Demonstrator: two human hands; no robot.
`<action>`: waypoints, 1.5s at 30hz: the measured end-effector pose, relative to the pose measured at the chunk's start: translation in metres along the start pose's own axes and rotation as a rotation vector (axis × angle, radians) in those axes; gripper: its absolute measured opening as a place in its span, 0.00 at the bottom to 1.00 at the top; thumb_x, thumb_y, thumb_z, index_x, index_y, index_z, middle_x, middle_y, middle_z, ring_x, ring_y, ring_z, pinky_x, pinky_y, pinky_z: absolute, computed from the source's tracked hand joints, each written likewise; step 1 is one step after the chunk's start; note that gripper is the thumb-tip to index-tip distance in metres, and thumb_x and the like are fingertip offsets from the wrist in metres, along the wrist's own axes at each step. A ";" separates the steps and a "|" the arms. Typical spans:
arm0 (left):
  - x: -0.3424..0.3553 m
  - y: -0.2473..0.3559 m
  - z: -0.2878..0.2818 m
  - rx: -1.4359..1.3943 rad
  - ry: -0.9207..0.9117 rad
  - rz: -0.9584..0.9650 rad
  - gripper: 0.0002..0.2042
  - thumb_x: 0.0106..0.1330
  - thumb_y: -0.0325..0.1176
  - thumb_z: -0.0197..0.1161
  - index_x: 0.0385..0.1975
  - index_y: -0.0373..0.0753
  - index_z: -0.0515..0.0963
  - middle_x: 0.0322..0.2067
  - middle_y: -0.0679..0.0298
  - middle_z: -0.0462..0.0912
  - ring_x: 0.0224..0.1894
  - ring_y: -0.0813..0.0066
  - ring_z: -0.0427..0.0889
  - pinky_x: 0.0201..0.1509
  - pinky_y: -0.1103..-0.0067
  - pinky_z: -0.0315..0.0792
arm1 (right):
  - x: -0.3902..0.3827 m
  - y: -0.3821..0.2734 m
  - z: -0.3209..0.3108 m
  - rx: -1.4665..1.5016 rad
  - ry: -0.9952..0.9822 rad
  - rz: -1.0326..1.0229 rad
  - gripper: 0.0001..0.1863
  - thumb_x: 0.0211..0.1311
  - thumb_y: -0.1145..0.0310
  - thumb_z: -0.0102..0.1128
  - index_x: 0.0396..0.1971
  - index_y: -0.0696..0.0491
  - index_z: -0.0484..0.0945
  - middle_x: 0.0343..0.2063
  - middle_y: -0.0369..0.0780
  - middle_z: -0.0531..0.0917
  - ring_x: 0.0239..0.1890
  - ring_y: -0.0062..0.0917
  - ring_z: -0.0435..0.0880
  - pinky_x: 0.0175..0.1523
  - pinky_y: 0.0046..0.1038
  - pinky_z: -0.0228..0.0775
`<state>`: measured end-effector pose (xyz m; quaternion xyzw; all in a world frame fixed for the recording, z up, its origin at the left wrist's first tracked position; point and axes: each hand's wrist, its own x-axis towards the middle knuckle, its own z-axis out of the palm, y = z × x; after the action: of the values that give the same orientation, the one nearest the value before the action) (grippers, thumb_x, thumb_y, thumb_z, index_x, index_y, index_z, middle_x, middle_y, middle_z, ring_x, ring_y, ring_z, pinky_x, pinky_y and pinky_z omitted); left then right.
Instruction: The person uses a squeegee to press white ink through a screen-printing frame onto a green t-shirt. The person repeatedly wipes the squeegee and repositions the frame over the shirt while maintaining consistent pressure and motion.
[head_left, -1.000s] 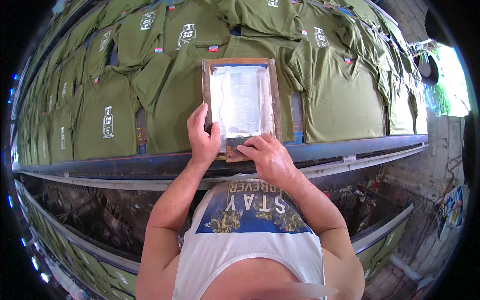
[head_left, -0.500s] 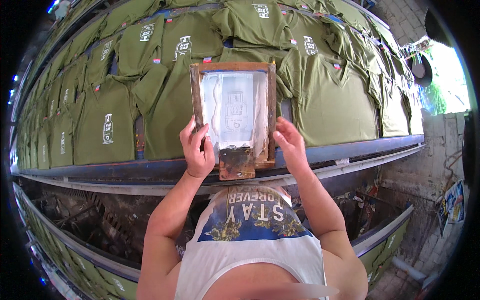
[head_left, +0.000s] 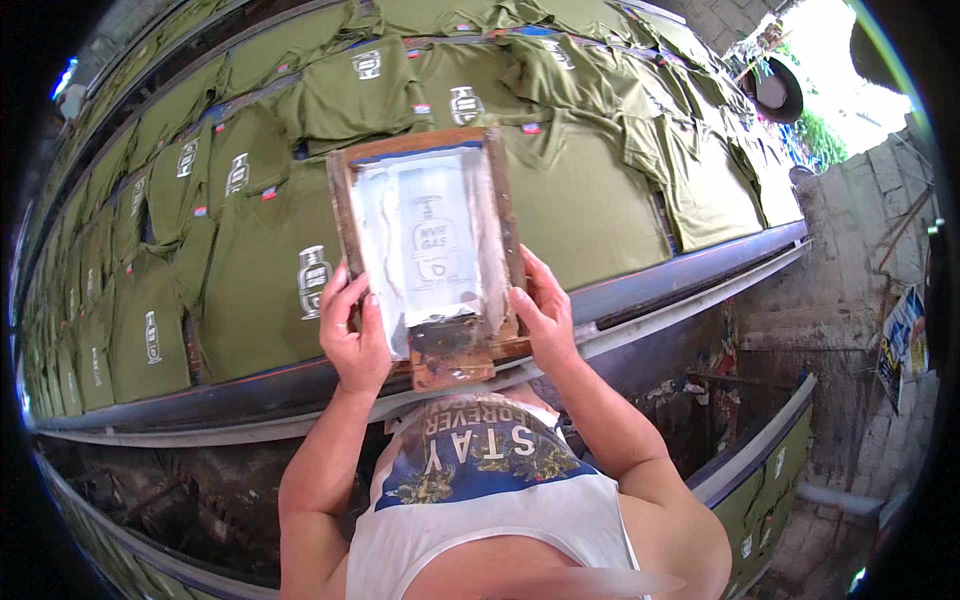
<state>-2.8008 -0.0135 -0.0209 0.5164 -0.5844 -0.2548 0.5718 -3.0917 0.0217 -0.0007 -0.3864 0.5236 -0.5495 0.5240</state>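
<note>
My left hand (head_left: 352,335) and right hand (head_left: 543,312) are closed around the two long sides of a wooden screen-printing frame (head_left: 503,205). Its pale mesh (head_left: 400,215) carries a gas-cylinder design, with white ink smeared along the sides. At the frame's near end rests an ink-stained squeegee (head_left: 452,357) with a wooden handle. Left of my left hand lies an olive T-shirt (head_left: 250,310) with a white cylinder print (head_left: 314,282). Beyond my right hand is another olive T-shirt (head_left: 590,190) with no print visible. The frame hides part of the shirts behind it.
Rows of printed olive T-shirts (head_left: 150,350) cover the long table, whose blue edge (head_left: 680,272) runs in front of me. Behind me is another shirt-covered table (head_left: 765,500). A paved floor (head_left: 830,250) and a leaning poster (head_left: 903,345) are at the right.
The frame has shifted right relative to the shirts, uncovering a white print at its left. My right hand has closed on the frame's right side. The view has turned.
</note>
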 end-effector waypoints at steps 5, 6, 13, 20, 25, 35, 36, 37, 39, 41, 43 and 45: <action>-0.028 0.052 0.151 0.016 -0.098 0.039 0.18 0.70 0.20 0.74 0.60 0.33 0.89 0.73 0.40 0.82 0.73 0.46 0.83 0.80 0.58 0.74 | -0.005 -0.023 -0.149 0.042 0.162 -0.052 0.36 0.81 0.74 0.65 0.85 0.60 0.69 0.75 0.44 0.81 0.71 0.28 0.82 0.78 0.33 0.74; -0.037 0.062 0.181 0.036 -0.130 0.060 0.20 0.67 0.20 0.74 0.60 0.34 0.89 0.73 0.40 0.81 0.74 0.45 0.82 0.80 0.58 0.74 | -0.005 -0.025 -0.177 0.034 0.245 -0.034 0.35 0.82 0.75 0.64 0.85 0.61 0.69 0.75 0.45 0.81 0.72 0.29 0.82 0.79 0.34 0.73; -0.081 0.113 0.330 -0.119 -0.246 -0.050 0.23 0.63 0.17 0.71 0.59 0.38 0.90 0.76 0.39 0.78 0.77 0.41 0.77 0.84 0.57 0.70 | -0.019 -0.060 -0.328 0.080 0.296 -0.039 0.30 0.86 0.68 0.63 0.80 0.66 0.73 0.72 0.48 0.86 0.70 0.32 0.88 0.76 0.40 0.81; -0.068 0.099 0.334 -0.017 -0.110 -0.137 0.15 0.64 0.19 0.73 0.50 0.37 0.94 0.74 0.39 0.83 0.75 0.45 0.82 0.80 0.61 0.75 | 0.033 -0.043 -0.336 0.027 0.158 -0.090 0.25 0.85 0.76 0.62 0.76 0.66 0.78 0.62 0.44 0.90 0.64 0.25 0.89 0.73 0.32 0.80; -0.055 0.070 0.320 0.023 -0.062 -0.189 0.14 0.65 0.19 0.73 0.48 0.38 0.93 0.76 0.40 0.82 0.75 0.49 0.83 0.80 0.62 0.76 | 0.072 -0.019 -0.321 -0.123 0.057 -0.060 0.29 0.80 0.76 0.67 0.77 0.63 0.78 0.73 0.43 0.79 0.72 0.27 0.80 0.78 0.35 0.73; -0.047 0.049 0.325 0.000 -0.044 -0.215 0.11 0.65 0.18 0.73 0.45 0.37 0.92 0.77 0.39 0.80 0.76 0.52 0.82 0.80 0.66 0.76 | 0.099 -0.003 -0.322 -0.301 -0.031 -0.207 0.31 0.81 0.70 0.70 0.78 0.61 0.76 0.74 0.48 0.76 0.76 0.35 0.79 0.81 0.38 0.71; -0.047 0.049 0.325 -0.008 -0.045 -0.216 0.11 0.65 0.18 0.73 0.45 0.37 0.92 0.77 0.39 0.80 0.76 0.52 0.82 0.80 0.65 0.76 | 0.098 -0.003 -0.322 -0.314 -0.033 -0.225 0.31 0.81 0.69 0.70 0.78 0.61 0.77 0.74 0.48 0.76 0.76 0.35 0.79 0.81 0.38 0.72; -0.047 0.048 0.326 -0.015 -0.044 -0.216 0.10 0.65 0.18 0.73 0.44 0.37 0.92 0.77 0.39 0.80 0.76 0.52 0.83 0.80 0.65 0.76 | 0.098 -0.003 -0.322 -0.304 -0.027 -0.233 0.30 0.81 0.69 0.70 0.78 0.61 0.77 0.74 0.48 0.77 0.75 0.35 0.79 0.81 0.38 0.72; -0.048 0.047 0.327 -0.032 -0.040 -0.228 0.10 0.65 0.17 0.73 0.44 0.36 0.92 0.77 0.38 0.80 0.76 0.53 0.83 0.79 0.65 0.76 | 0.096 -0.005 -0.323 -0.295 -0.030 -0.217 0.30 0.82 0.69 0.70 0.78 0.61 0.77 0.74 0.48 0.76 0.76 0.34 0.78 0.82 0.39 0.70; -0.050 0.046 0.329 -0.059 -0.031 -0.241 0.10 0.66 0.17 0.73 0.44 0.36 0.92 0.77 0.38 0.80 0.77 0.53 0.82 0.79 0.66 0.76 | 0.096 -0.006 -0.324 -0.274 -0.036 -0.175 0.30 0.83 0.69 0.69 0.79 0.62 0.77 0.76 0.46 0.74 0.78 0.33 0.76 0.84 0.39 0.66; -0.051 0.044 0.328 -0.080 -0.034 -0.259 0.10 0.66 0.17 0.73 0.44 0.36 0.91 0.77 0.37 0.80 0.77 0.54 0.82 0.80 0.66 0.75 | 0.096 -0.006 -0.324 -0.328 -0.025 -0.216 0.28 0.83 0.69 0.68 0.77 0.62 0.78 0.74 0.48 0.78 0.76 0.35 0.79 0.82 0.39 0.70; -0.052 0.042 0.327 -0.097 -0.034 -0.273 0.10 0.66 0.17 0.74 0.45 0.36 0.91 0.77 0.37 0.79 0.78 0.54 0.82 0.80 0.66 0.75 | 0.097 -0.006 -0.324 -0.387 -0.011 -0.248 0.27 0.84 0.69 0.66 0.76 0.62 0.79 0.73 0.49 0.80 0.75 0.37 0.80 0.81 0.39 0.71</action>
<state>-3.1286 -0.0486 -0.0754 0.5584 -0.5053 -0.3670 0.5460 -3.4231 -0.0187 -0.0568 -0.5441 0.5647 -0.4969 0.3716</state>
